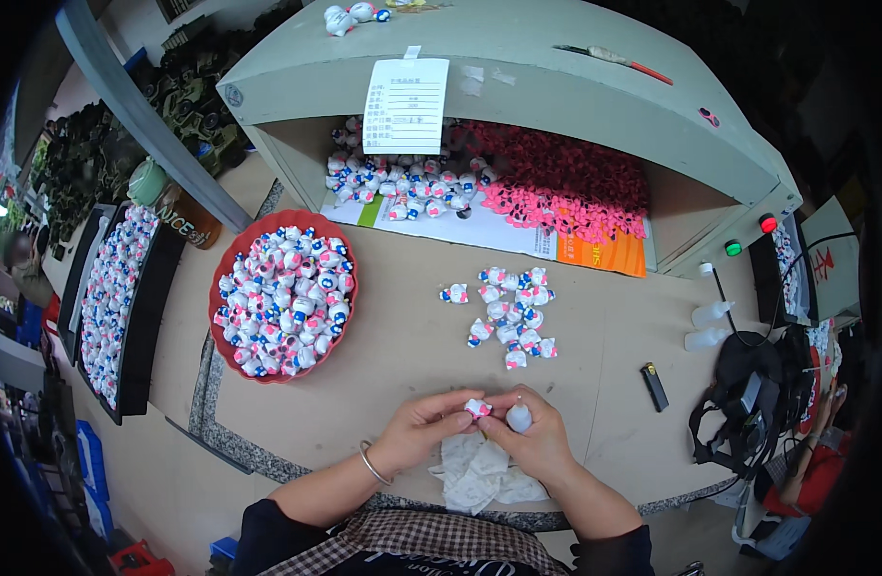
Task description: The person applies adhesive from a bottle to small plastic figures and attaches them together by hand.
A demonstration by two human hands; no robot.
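Near the front of the table, my left hand (423, 424) pinches a small white figurine with pink parts (477, 408). Fingers of my right hand (542, 444) meet it from the other side. The right hand also grips a small pale bottle with a thin nozzle (519, 417), its tip pointing away from me. Beneath both hands lies a crumpled white cloth (474, 472). Farther off, a loose group of white, pink and blue figurines (503, 309) rests on the tabletop.
A red scalloped bowl (216, 331) heaped with figurines stands left. Behind is a grey-green cabinet (518, 82) holding figurines and pink pieces (556, 206). A black tray (138, 360) of figurines sits far left. Toward the right are a black cutter-like object (655, 387), bottles (707, 340) and a black bag (748, 398).
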